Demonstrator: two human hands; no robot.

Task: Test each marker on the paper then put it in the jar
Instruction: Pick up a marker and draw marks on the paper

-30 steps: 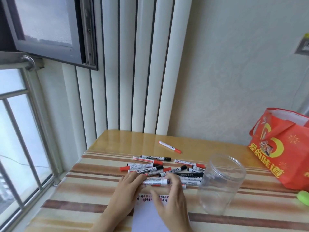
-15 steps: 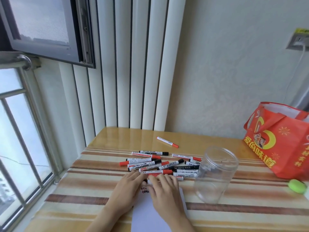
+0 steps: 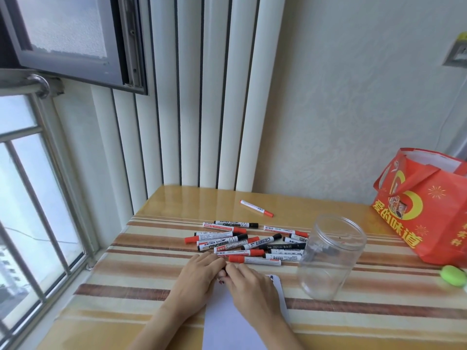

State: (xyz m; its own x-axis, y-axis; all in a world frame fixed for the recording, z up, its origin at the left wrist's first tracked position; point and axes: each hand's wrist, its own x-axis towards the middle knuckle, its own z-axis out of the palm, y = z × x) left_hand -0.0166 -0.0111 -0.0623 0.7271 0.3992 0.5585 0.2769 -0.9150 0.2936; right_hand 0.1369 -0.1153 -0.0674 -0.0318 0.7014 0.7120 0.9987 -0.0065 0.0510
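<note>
My left hand (image 3: 195, 276) and right hand (image 3: 249, 282) meet fingertips on the white paper sheet (image 3: 227, 322); grip unclear. The red-capped white marker (image 3: 254, 260) lies crosswise just beyond, cap leftward.

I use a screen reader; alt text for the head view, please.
Two hands, left and right, meet over white paper beside a pile of markers. A clear jar stands at right, near a red bag.

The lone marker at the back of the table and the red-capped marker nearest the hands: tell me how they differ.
The lone marker lies by itself on the bare glossy wood, while the nearest marker lies on the striped cloth at the edge of the pile. The lone marker slants with its red cap toward the right; the nearest marker lies almost level, cap toward the left. Both have white barrels and red caps.
</note>
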